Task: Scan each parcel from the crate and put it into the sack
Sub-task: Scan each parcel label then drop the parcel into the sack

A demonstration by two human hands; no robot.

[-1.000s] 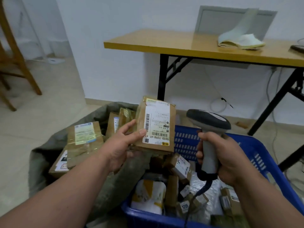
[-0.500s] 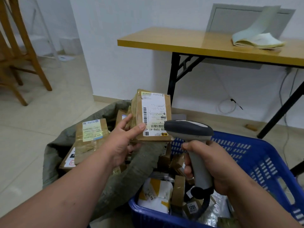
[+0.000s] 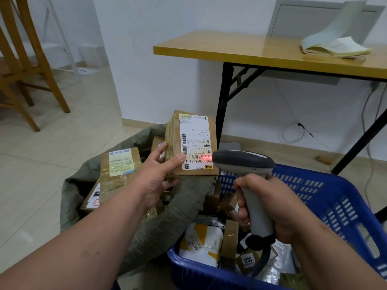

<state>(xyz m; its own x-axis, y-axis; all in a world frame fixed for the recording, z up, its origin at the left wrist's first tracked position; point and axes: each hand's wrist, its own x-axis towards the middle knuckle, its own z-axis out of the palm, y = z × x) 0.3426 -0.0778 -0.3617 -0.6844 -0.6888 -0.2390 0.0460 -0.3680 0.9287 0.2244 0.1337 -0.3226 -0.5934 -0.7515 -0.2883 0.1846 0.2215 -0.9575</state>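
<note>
Blue crate (image 3: 326,197) sits nearest at lower right, holding loose parcels (image 3: 202,245). Above it the right hand (image 3: 270,208) grips a grey scanner (image 3: 244,162) by its handle. Its red line falls on the label of a brown box (image 3: 193,143), which the left hand (image 3: 157,174) grips over the green sack (image 3: 167,218). Beyond stand a table (image 3: 261,51) and a chair (image 3: 27,65).

Soft even indoor light, glare on table (image 3: 261,53), wide-angle edge bending, sharp focus
</note>
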